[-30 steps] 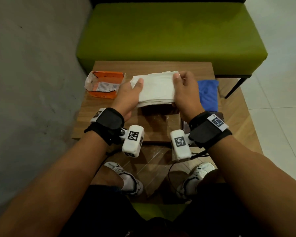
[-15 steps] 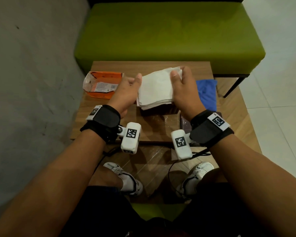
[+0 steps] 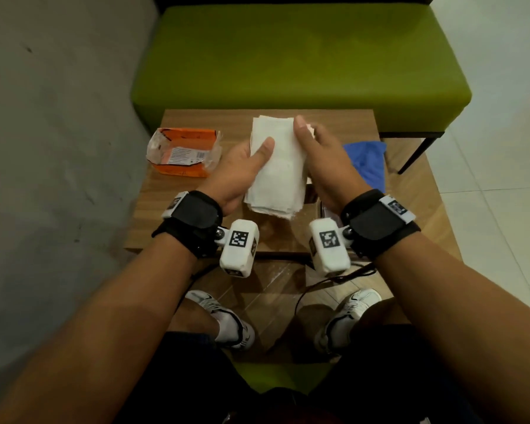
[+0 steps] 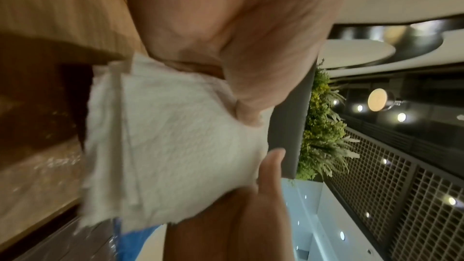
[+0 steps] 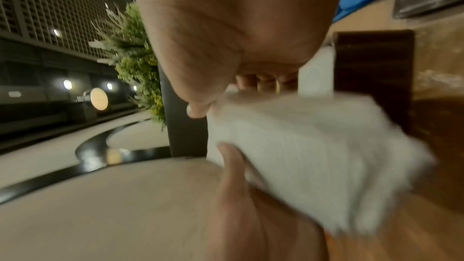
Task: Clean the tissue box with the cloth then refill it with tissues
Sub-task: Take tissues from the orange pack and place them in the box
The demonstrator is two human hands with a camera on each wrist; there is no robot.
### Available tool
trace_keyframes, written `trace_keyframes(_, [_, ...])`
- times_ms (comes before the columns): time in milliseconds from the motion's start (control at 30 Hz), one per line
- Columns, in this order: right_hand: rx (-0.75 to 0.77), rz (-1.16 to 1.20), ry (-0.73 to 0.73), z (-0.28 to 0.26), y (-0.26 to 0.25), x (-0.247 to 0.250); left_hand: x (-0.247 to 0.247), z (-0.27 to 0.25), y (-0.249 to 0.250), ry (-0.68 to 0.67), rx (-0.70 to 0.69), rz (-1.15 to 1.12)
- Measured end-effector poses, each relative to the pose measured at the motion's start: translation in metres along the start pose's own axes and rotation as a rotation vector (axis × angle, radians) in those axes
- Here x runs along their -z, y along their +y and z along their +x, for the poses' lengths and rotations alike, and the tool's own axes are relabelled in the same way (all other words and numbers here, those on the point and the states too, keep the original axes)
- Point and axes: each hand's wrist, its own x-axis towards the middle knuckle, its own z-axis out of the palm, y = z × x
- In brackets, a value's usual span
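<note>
Wooden table, green bench and bystanders around them

A wooden table sits mid-frame, with a green bench across the top. An orange plastic wrapper lies at the table's left edge. White sneakers show lower centre on wood flooring. Grey wall fills the left. A leafy plant shows at right in the left wrist view.

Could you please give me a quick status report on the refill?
Both hands, left hand and right hand, hold the tissue stack above the table. Blue cloth set aside. Nothing seen obstructing.
</note>
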Motion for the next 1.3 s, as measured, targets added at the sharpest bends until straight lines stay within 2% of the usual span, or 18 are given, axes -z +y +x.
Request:
trace_keyframes(67, [-0.060,0.020,0.003,-0.001,0.006,-0.007,-0.006,0.003,-0.006,0.019,-0.012,0.008])
trace_keyframes(133, [-0.101,0.055,0.098,0.002,0.010,-0.012,-0.007,0.007,-0.011,0.048,-0.014,0.016])
trace_keyframes(200, [-0.141,0.047,0.128,0.004,0.012,-0.015,-0.007,0.008,-0.012,0.070,-0.021,0.039])
trace_keyframes(300, [-0.132,-0.039,0.113,0.006,0.015,-0.015,-0.008,0.012,-0.014,0.071,-0.034,0.096])
trace_keyframes(400, [-0.139,-0.052,0.105,0.005,0.015,-0.013,-0.007,0.013,-0.013,0.135,-0.040,0.055])
trace_keyframes(533, [-0.094,-0.114,0.009,0.000,0.015,-0.005,-0.010,0.016,-0.015,0.202,-0.023,-0.019])
trace_keyframes(600, [-0.089,-0.141,-0.050,0.000,0.009,0.003,-0.007,0.012,-0.011,0.184,0.000,-0.076])
trace_keyframes(667, [-0.051,-0.266,-0.139,0.001,0.002,0.013,0.003,0.008,-0.002,0.147,0.004,-0.060])
trace_keyframes(767, [0.025,-0.631,-0.320,0.002,-0.012,0.019,0.019,0.003,0.012,0.032,-0.002,0.113])
trace_keyframes(867, [0.101,-0.773,-0.427,0.002,-0.025,0.017,0.026,0.001,0.016,-0.156,0.025,0.313])
trace_keyframes(967, [0.105,-0.623,-0.360,0.002,-0.025,0.016,0.027,0.004,0.015,-0.123,0.033,0.296])
trace_keyframes(1067, [0.038,-0.180,-0.106,0.001,-0.014,0.026,0.025,0.006,0.013,0.000,0.014,0.133])
trace_keyframes(1100, [-0.010,-0.018,-0.068,0.000,-0.009,0.027,0.024,0.005,0.012,0.046,0.004,0.061])
trace_keyframes(1200, [-0.177,0.204,-0.100,-0.011,-0.002,0.020,0.017,0.001,0.007,0.081,-0.017,0.010])
trace_keyframes(1300, [-0.208,0.253,-0.039,-0.014,-0.004,0.011,0.011,-0.002,0.002,0.114,-0.003,0.049])
